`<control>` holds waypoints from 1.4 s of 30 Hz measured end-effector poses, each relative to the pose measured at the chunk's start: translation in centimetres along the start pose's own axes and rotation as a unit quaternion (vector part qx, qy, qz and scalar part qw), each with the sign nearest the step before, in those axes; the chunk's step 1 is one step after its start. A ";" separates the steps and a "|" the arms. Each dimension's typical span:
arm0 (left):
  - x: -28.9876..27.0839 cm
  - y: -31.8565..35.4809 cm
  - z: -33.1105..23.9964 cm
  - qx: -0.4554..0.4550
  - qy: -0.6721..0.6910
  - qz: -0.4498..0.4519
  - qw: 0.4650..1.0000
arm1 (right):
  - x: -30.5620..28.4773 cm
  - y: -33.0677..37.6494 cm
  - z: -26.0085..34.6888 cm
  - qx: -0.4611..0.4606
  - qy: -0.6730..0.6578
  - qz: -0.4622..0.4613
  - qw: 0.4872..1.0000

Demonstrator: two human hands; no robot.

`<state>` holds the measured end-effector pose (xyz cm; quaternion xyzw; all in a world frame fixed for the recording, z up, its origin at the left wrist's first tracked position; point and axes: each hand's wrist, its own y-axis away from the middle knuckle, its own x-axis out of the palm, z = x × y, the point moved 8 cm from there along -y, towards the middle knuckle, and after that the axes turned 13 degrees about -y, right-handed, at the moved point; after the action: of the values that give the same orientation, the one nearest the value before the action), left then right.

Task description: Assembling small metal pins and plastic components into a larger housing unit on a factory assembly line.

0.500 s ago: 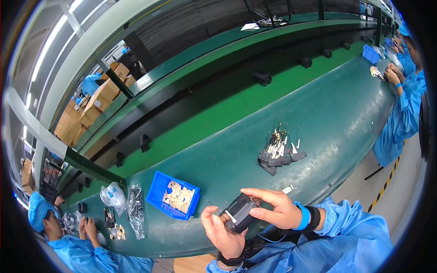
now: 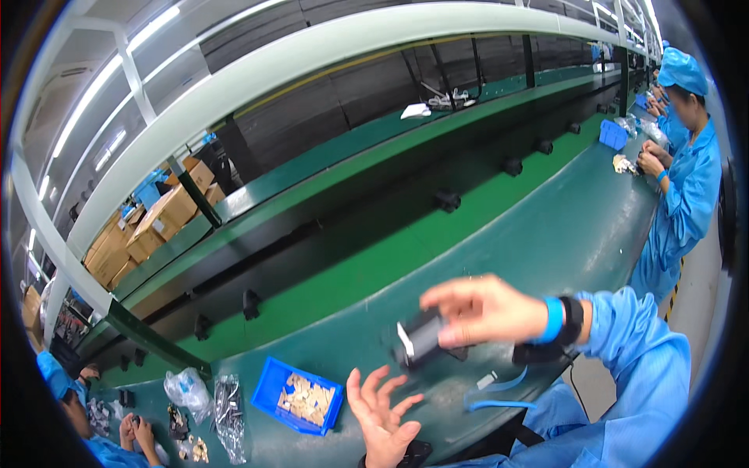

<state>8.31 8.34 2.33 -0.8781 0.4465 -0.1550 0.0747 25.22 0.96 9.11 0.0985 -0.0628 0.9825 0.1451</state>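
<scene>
My right hand [image 2: 491, 310] grips a black boxy device [image 2: 425, 341] with a white strip on its end, held above the bench. The device is smeared by motion. Below it, my left hand [image 2: 382, 413] is empty, palm up with fingers spread, apart from the device. A blue bin [image 2: 269, 382] of small tan pieces stands left of my left hand. My right hand and the device mostly hide a pile of black parts on the bench.
Beyond the green bench [image 2: 374, 320] runs a green belt [image 2: 390, 257] carrying several black parts, one black part [image 2: 447, 201] near its middle. Clear plastic bags [image 2: 228, 417] lie left of the bin. People in blue work at both sides, one person [image 2: 686, 179] at right. Cartons [image 2: 168, 214] are stacked far left.
My left hand has let go of the device and opened. The right hand has lifted the device up and away from it. The whole view has shifted.
</scene>
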 end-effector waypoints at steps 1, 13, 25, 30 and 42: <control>-0.6 -0.4 0.0 0.012 -0.024 -0.018 0.999 | -1.8 -2.3 1.7 -0.037 0.023 -0.022 0.999; -3.4 -0.7 4.8 -0.133 0.026 -0.073 0.988 | -18.6 -22.2 -11.6 0.070 0.010 -0.353 0.933; -3.3 -0.9 3.3 -0.091 -0.001 -0.048 0.995 | -11.2 -9.7 1.2 0.130 0.668 0.030 0.732; -3.0 -0.9 3.3 -0.097 -0.017 -0.035 0.995 | -6.0 1.2 -0.2 0.094 0.675 0.140 0.718; -3.3 -1.0 5.8 -0.124 -0.076 -0.042 0.988 | -2.2 4.2 -9.6 -0.169 0.744 0.106 0.638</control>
<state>9.18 11.57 -3.52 -0.9076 0.4184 -0.0342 -0.0078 24.39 -2.20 -1.06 -0.6994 -0.1086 0.7045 0.0522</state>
